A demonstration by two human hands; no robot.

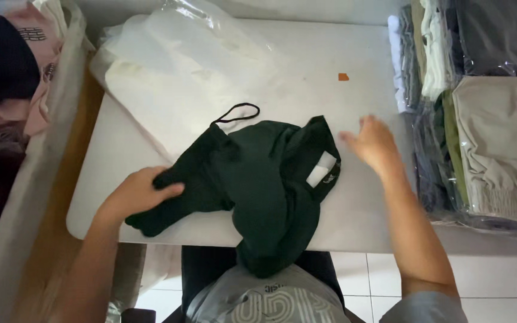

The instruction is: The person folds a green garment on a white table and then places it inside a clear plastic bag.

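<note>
Underneath, white table (360, 221) over tiled floor (498, 287).

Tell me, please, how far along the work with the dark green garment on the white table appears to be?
Done: folded clothes in clear bags are stacked at the right. In hand: the dark green garment lies crumpled, partly over the table edge; the left hand grips one end, the right hand hovers open beside it. Left: it is unfolded and unbagged; empty clear bags wait behind.

A white worktop (360, 221) fills the middle under soft, even light; pale floor tiles (498, 287) (with grey grout lines) show at five o'clock, a wooden strip (67, 179) at nine.
</note>
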